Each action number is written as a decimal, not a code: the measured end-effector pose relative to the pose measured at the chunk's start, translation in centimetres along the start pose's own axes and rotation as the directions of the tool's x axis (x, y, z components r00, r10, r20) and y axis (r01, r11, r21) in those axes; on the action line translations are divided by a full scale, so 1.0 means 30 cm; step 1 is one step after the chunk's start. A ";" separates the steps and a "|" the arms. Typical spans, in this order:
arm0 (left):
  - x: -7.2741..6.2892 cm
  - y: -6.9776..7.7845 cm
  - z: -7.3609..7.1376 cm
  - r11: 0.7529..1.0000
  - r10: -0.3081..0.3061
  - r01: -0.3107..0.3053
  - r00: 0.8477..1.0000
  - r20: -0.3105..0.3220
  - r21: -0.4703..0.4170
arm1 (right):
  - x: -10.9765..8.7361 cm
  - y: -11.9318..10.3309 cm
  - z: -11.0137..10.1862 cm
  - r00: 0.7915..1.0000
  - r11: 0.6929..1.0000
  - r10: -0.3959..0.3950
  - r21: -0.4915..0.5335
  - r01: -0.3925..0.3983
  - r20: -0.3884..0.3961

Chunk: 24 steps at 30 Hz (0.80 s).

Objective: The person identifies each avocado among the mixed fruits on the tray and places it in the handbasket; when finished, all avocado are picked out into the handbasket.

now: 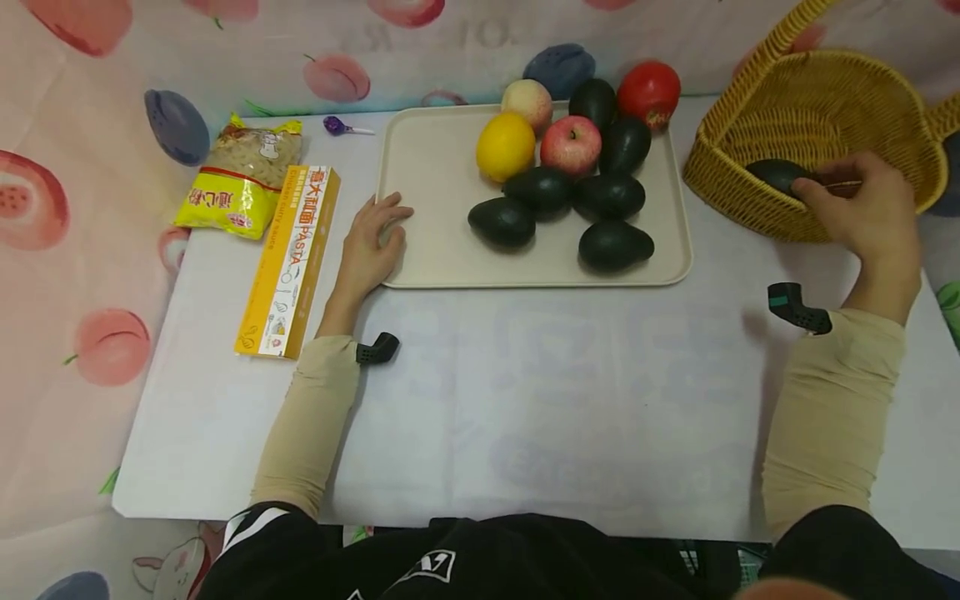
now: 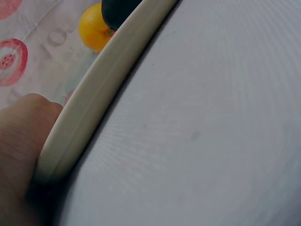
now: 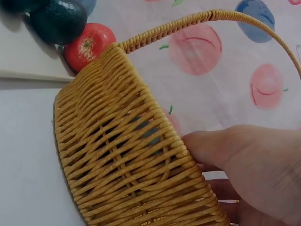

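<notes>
My right hand (image 1: 870,204) reaches into the wicker basket (image 1: 750,167) at the right, thumb and fingers around one end of a dark avocado (image 1: 776,173). In the right wrist view, the basket's woven side (image 3: 117,150) mostly hides that avocado. Resting at the left front corner of the beige tray (image 1: 435,242) is my left hand (image 1: 372,246), its fingers loosely bent over the rim and holding nothing. Several dark avocados (image 1: 615,246) lie on the tray with an orange (image 1: 506,147), a peach (image 1: 528,104), an apple (image 1: 572,145) and a red pomegranate (image 1: 648,90).
Left of the tray, a yellow pasta box (image 1: 288,262) leans against a clear-and-yellow food bag (image 1: 243,179). A purple-wrapped lollipop (image 1: 347,127) lies behind my left hand. The basket's tall handle (image 1: 780,37) arches above its opening. Fruit-printed cloth hangs behind the white table (image 1: 525,400).
</notes>
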State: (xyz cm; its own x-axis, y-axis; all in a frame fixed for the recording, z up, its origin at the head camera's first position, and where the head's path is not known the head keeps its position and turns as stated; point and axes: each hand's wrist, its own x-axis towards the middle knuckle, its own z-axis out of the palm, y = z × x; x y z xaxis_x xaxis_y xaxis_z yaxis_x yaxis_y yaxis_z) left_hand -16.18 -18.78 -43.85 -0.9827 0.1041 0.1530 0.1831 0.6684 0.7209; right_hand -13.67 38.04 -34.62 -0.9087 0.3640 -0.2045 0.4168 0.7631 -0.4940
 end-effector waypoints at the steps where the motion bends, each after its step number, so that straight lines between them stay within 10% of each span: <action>1: -0.003 -0.001 0.001 1.000 -0.003 0.003 1.000 -0.001 -0.001 | 0.002 -0.003 0.001 1.000 1.000 0.000 -0.003 0.000 -0.001; 12: -0.004 0.001 0.001 1.000 0.000 0.000 1.000 -0.010 -0.005 | 0.009 -0.031 -0.004 0.987 0.984 -0.095 0.140 0.113 -0.130; 24: -0.004 0.004 -0.002 1.000 -0.008 0.008 1.000 0.007 -0.006 | -0.014 -0.113 0.068 0.906 0.867 -0.357 0.281 0.412 -0.228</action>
State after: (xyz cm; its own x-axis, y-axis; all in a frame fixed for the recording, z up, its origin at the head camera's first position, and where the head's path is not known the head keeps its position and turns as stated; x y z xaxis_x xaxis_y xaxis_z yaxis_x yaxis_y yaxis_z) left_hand -16.04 -18.75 -43.76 -0.9843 0.1036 0.1427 0.1752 0.6649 0.7260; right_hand -14.76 34.20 -34.58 -0.9664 0.1795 0.1840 -0.0199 0.6614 -0.7498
